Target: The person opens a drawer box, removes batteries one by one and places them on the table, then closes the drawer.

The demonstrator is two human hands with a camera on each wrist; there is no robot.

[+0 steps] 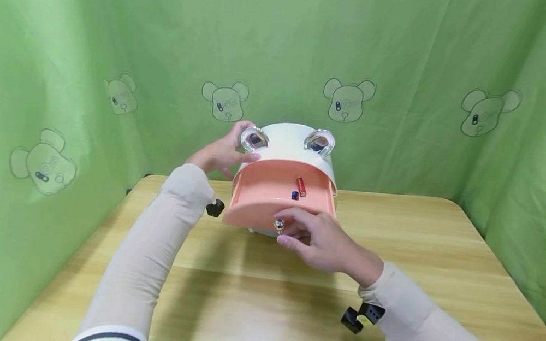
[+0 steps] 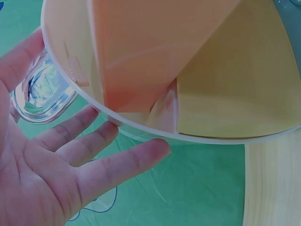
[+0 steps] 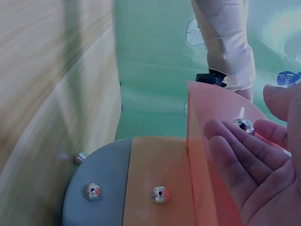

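Observation:
A small white cabinet [image 1: 285, 141] with two shiny silver rings on top stands on the table, its pink top drawer [image 1: 272, 178] pulled out. Inside lie a small red cylinder [image 1: 301, 186] and a small blue piece [image 1: 295, 195]. My left hand [image 1: 225, 152] steadies the cabinet's left side by one silver ring [image 2: 40, 89], fingers fairly straight along the white rim [image 2: 188, 137]. At the drawer front, my right hand [image 1: 320, 241] has its curved fingers around the round silver knob [image 3: 243, 125], the index fingertip right at it.
Below the pink drawer are a yellow drawer front [image 3: 155, 165] and a blue-grey one [image 3: 101, 169], each with a silver knob. A wooden table [image 1: 423, 251] extends around the cabinet. Green curtains [image 1: 290, 40] with bear-head prints hang behind and at both sides.

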